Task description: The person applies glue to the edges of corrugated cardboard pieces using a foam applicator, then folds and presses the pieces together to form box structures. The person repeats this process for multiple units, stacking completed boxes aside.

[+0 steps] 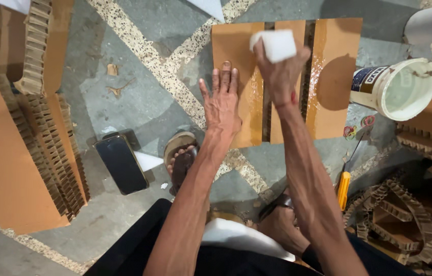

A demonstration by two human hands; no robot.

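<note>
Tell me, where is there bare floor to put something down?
Bare floor lies between the phone and the flat cardboard sheet, left of the left hand. The right side is crowded: bucket, yellow knife and honeycomb scraps. Cardboard stacks fill the left edge.

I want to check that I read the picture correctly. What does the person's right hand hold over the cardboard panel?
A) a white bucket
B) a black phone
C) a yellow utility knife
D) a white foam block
D: the right hand closes its grip on a white foam block above the cardboard panel, while the left hand lies flat on the panel.
</note>
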